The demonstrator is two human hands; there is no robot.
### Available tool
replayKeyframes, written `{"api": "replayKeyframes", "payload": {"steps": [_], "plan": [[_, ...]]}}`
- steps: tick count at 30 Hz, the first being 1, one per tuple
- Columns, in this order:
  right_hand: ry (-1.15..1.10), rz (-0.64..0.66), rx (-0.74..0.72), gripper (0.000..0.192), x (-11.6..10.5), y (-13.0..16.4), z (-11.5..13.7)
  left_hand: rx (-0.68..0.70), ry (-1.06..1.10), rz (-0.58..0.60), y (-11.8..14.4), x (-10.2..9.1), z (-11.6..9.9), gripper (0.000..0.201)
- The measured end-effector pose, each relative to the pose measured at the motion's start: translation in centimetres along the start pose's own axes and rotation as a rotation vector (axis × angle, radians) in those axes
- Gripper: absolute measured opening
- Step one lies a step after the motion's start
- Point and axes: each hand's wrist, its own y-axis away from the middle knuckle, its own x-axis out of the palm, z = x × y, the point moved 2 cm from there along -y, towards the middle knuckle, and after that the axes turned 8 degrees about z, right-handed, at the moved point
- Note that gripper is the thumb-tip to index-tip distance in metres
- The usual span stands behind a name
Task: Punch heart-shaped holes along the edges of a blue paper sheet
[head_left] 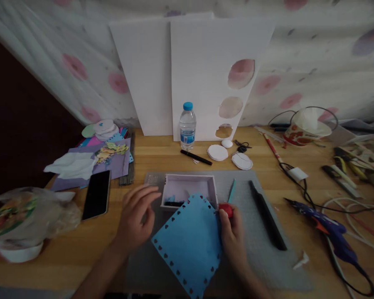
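I'm pinching the red punch (pixel 227 209) in my right hand (pixel 233 236) at the blue sheet's (pixel 190 245) right edge; my left hand (pixel 137 218) is hovering, fingers spread.

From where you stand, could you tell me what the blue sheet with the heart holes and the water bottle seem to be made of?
The blue sheet looks like matte craft foam or card: flat, dull, with cleanly punched heart holes along its edges; which one is unclear. The water bottle looks like clear glossy plastic, see-through with a blue cap and label.

bottle (pixel 187 126) label blue, wording seemingly unreadable
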Motion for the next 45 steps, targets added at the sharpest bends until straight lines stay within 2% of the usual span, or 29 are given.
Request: {"api": "replayKeyframes", "payload": {"steps": [2,4,5,8,11,13,16,19,23,29,32,34,35,37,38,40,42,45], "plan": [[-0.014,0.000,0.064,0.033,-0.6,0.4,-0.2,0.068,0.001,0.162,-0.3,1.3,0.6,0.040],[-0.020,-0.026,0.130,0.037,-1.4,1.2,-0.6,0.143,-0.017,0.268,-0.4,2.9,0.9,0.038],[-0.019,-0.053,0.162,0.039,-1.9,1.6,-0.8,0.170,-0.029,0.259,-0.5,3.5,1.0,0.031],[-0.004,-0.144,0.262,0.044,-3.4,2.8,-1.7,0.231,-0.029,0.117,-0.6,4.5,0.4,0.007],[0.015,-0.148,0.293,0.049,-4.3,3.3,-2.1,0.245,-0.025,0.005,0.0,3.5,-1.0,0.009],[0.022,-0.116,0.289,0.049,-4.4,3.3,-2.3,0.185,-0.052,-0.082,0.9,1.8,-1.4,0.007],[0.030,-0.089,0.258,0.048,-4.1,3.0,-2.4,0.039,-0.129,-0.213,2.9,-0.6,-0.8,0.007],[0.052,-0.062,0.167,0.045,-3.7,2.6,-2.4,-0.119,-0.200,-0.255,4.6,-1.4,0.5,0.009],[0.095,-0.025,0.110,0.044,-3.4,2.0,-2.7,-0.196,-0.171,-0.254,4.6,0.4,1.6,0.011],[0.099,0.120,0.017,0.034,-3.3,2.4,-3.2,-0.200,-0.103,-0.201,1.3,4.6,1.9,0.010],[0.152,0.207,-0.066,0.028,-3.8,2.7,-3.1,-0.251,-0.108,-0.222,0.3,5.1,1.4,0.022],[0.260,0.234,-0.183,0.026,-4.5,2.0,-2.7,-0.218,-0.124,-0.235,0.1,5.1,0.5,0.030],[0.325,0.250,-0.263,0.025,-4.9,1.4,-2.3,-0.172,-0.114,-0.195,0.1,5.2,-0.2,0.031],[0.443,0.259,-0.384,0.024,-5.4,-0.7,-1.7,-0.074,-0.060,-0.024,0.3,5.9,-1.6,0.033],[0.498,0.272,-0.422,0.022,-5.5,-1.9,-1.4,-0.058,-0.033,0.078,0.4,6.4,-2.2,0.036],[0.653,0.282,-0.514,0.020,-5.2,-4.6,-0.8,-0.111,-0.001,0.224,0.8,7.5,-3.1,0.046],[0.784,0.284,-0.556,0.020,-4.5,-6.9,-0.5,-0.198,0.033,0.277,1.1,8.4,-3.5,0.051],[0.812,0.283,-0.593,0.025,-3.2,-8.9,0.3,-0.278,0.149,0.299,1.0,8.9,-3.0,0.053]]}}
